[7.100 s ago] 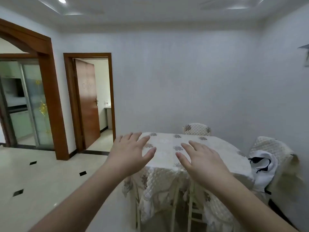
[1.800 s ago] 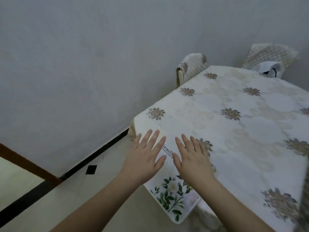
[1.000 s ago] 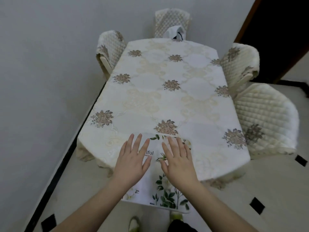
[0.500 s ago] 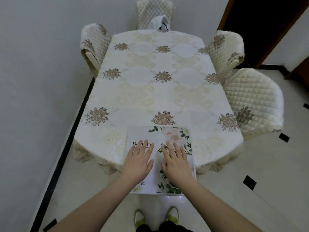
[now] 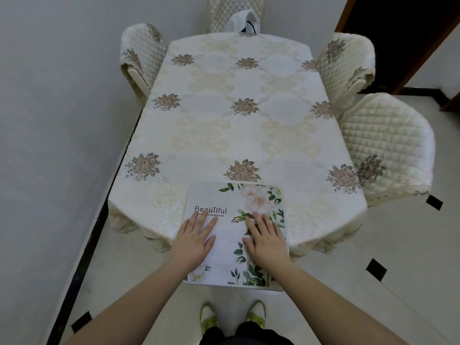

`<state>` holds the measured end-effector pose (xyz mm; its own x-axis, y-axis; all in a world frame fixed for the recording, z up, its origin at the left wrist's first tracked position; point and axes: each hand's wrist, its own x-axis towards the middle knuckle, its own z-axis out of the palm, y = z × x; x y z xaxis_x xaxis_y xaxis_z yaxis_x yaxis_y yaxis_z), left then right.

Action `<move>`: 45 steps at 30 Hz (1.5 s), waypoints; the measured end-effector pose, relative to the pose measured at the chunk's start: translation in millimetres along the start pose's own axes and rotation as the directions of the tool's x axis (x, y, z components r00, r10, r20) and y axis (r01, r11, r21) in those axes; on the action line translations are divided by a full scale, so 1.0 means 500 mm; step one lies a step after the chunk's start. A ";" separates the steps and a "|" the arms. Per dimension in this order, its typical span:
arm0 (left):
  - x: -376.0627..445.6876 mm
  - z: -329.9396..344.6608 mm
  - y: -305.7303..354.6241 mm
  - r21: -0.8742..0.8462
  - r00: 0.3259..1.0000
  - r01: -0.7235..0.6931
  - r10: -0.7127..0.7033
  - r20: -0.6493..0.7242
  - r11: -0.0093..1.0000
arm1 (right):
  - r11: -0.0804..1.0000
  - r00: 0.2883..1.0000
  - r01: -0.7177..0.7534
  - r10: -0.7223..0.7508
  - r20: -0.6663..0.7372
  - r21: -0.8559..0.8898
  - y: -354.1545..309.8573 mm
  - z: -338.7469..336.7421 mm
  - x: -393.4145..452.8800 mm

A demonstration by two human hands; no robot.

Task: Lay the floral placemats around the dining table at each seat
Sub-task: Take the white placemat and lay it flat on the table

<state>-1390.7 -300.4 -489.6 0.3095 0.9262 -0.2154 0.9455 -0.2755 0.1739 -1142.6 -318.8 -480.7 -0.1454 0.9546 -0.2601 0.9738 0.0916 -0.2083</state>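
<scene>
A white floral placemat (image 5: 231,200) printed "Beautiful" lies at the near end of the dining table (image 5: 239,135), which wears a cream cloth with brown flower motifs. The mat's near part hangs past the table edge toward me. My left hand (image 5: 194,239) rests flat on its left half with straight fingers. My right hand (image 5: 265,237) presses flat on its right half, over the green leaves. Whether more mats lie beneath this one is hidden.
Quilted cream chairs stand round the table: one at the left far side (image 5: 139,53), one at the far end (image 5: 236,11) with a white bag on it, two on the right (image 5: 346,61) (image 5: 388,143). A grey wall runs close along the left. My shoes (image 5: 234,317) stand on pale tiles.
Both hands have slid the placemat farther onto the table, and more of its floral print shows beyond my fingers. My view has settled squarely at the table's near end.
</scene>
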 end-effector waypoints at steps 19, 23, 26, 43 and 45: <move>-0.002 -0.019 -0.028 -0.324 0.963 0.267 -0.265 0.054 0.908 | 0.872 0.938 -0.326 0.348 0.007 0.364 0.050 -0.016 -0.054; -0.002 -0.032 -0.041 -0.392 0.967 0.250 -0.246 0.061 0.886 | 0.831 0.927 -0.324 0.373 -0.023 0.452 0.046 -0.019 -0.053; -0.009 -0.043 -0.041 -0.454 0.976 0.202 -0.215 0.024 0.867 | 0.763 0.916 -0.315 0.401 -0.032 0.564 0.040 -0.028 -0.049; -0.015 -0.098 -0.047 -0.943 0.886 0.205 -0.360 0.293 -0.264 | 0.192 0.863 -0.270 0.483 0.148 0.944 0.059 -0.115 -0.067; -0.023 -0.102 -0.045 -0.933 0.897 0.232 -0.311 0.315 -0.276 | 0.181 0.876 -0.324 0.429 0.222 0.929 0.064 -0.106 -0.073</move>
<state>-1420.8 -291.7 -442.3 0.0151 0.8350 -0.5501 -0.2835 0.5312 0.7984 -1097.0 -335.8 -428.0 0.2512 0.8123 -0.5263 0.0605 -0.5559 -0.8291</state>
